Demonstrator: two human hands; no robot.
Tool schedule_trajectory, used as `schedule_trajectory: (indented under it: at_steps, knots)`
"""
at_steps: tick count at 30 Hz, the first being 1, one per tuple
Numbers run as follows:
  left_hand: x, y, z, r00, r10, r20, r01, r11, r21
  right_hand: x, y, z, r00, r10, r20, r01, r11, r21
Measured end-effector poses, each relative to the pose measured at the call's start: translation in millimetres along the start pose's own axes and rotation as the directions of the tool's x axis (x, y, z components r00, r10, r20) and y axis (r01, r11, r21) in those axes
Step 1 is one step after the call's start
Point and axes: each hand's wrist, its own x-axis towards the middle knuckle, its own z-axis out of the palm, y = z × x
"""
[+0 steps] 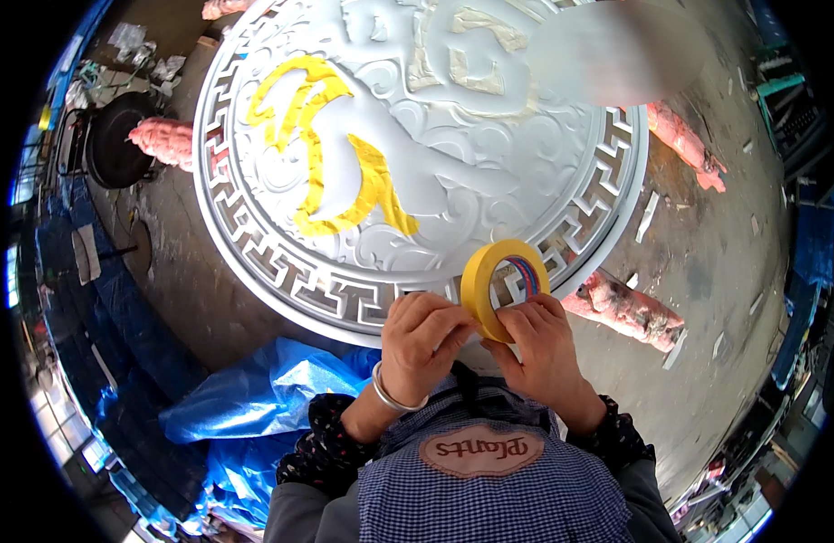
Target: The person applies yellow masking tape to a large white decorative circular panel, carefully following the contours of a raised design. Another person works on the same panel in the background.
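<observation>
In my right hand (539, 348) is a roll of yellow masking tape (476, 285), gripped at its near side with the thumb below and fingers through the ring. My left hand (424, 348), a pale bangle on its wrist, pinches at the roll's near left edge. Whether a loose tape end lies between those fingertips is too small to tell. Just beyond both hands lies a large round panel (345, 258), grey-white, with raised relief and a fretwork border. Yellow tape strips (376, 185) cover curved shapes on its left half. Paler cream strips (476, 77) outline shapes near the far side.
Pink wrapped supports (625, 312) stick out from under the panel on several sides. Blue plastic sheeting (268, 389) is heaped at the near left. A dark round disc (120, 140) stands at the left. White scraps (648, 217) litter the floor. A blurred pale shape (616, 54) hides the panel's far right.
</observation>
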Motion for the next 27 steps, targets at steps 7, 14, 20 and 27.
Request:
schedule_trajectory:
  at_steps: [7,14,20,27]
  knots:
    - [-27,31,8,0.991,-0.011,-0.133,0.021,0.997,0.068,-6,-12,-15,0.998,0.062,0.005,-0.062,0.992,0.111]
    - [-46,36,12,0.949,-0.185,-0.254,0.206,0.977,0.058,1,1,-11,0.991,-0.129,0.025,0.12,0.968,0.218]
    - [-38,36,-1,0.971,-0.221,-0.086,0.219,0.975,-0.038,7,-6,-13,0.984,-0.161,0.074,0.154,0.984,0.09]
    - [-39,26,8,0.955,-0.247,-0.164,0.239,0.969,-0.066,13,-11,-13,0.98,-0.159,0.119,0.16,0.987,-0.005]
